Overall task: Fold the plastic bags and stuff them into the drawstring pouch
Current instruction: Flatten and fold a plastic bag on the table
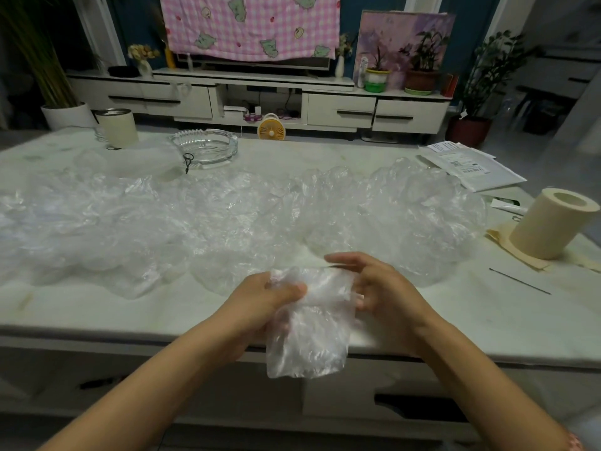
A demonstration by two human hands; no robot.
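Observation:
A crumpled clear plastic bag [309, 323] hangs over the table's front edge between both hands. My left hand [263, 301] grips its upper left part, thumb pressed across the plastic. My right hand [380, 288] holds the bag's upper right edge, with the fingers curled behind it and the forefinger stretched out above. Several more clear plastic bags [227, 216] lie spread in a wide heap across the middle of the table. A translucent drawstring pouch [143, 159] with a dark cord lies at the back left, beside the glass ashtray.
On the pale marble table [487, 307] stand a glass ashtray [205, 146], a cream canister [117, 126], a paper roll [553, 222] at the right, papers [468, 167] behind it and a thin stick [520, 281]. A TV cabinet stands beyond.

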